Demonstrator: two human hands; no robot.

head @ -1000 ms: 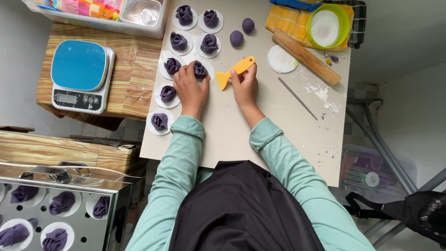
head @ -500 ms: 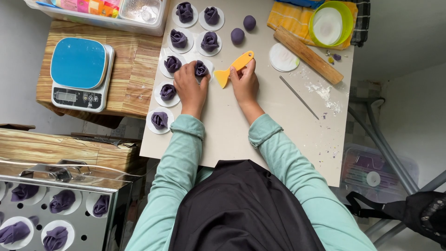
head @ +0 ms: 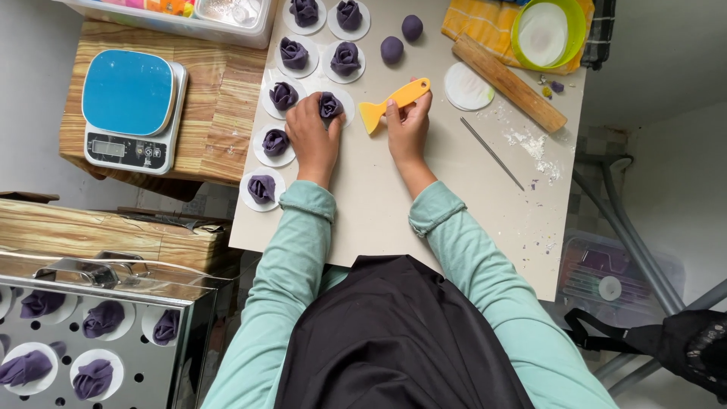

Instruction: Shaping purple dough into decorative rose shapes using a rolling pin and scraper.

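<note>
A purple dough rose (head: 330,104) is being gripped on its paper disc by the left hand (head: 312,136), while a yellow scraper (head: 394,102), blade pointed roseward for lifting, is being held by the right hand (head: 407,127).

Purple dough rose (head: 331,105), yellow-orange scraper (head: 394,101), prob. white paper round (head: 347,104).

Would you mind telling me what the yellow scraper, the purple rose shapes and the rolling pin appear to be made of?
Yellow scraper: probably plastic, with a smooth, evenly coloured, thin blade.
Purple rose at the left hand: likely soft dough, matte with folded petals.
Rolling pin: apparently wood, pale brown, unvarnished-looking, flour nearby.
</note>
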